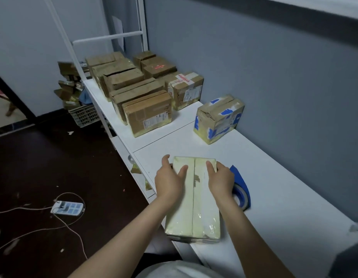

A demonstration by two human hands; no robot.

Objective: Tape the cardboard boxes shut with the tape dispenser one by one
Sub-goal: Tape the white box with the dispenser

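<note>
A pale yellowish cardboard box [194, 207] lies lengthwise on the white table [274, 187] in front of me, its two top flaps meeting along a centre seam, with glossy tape on its surface. My left hand [169, 180] holds the far left part of the box, thumb on the top flap and fingers round the far edge. My right hand [220, 178] holds the far right part the same way. The blue tape dispenser [241, 190] lies on the table just right of the box, partly hidden by my right hand.
A box with blue tape patches [219, 118] stands further back by the grey wall. Several brown boxes [146, 97] crowd the table's far end. On the dark floor to the left lie a power strip [67, 207] with cables and a crate [85, 115].
</note>
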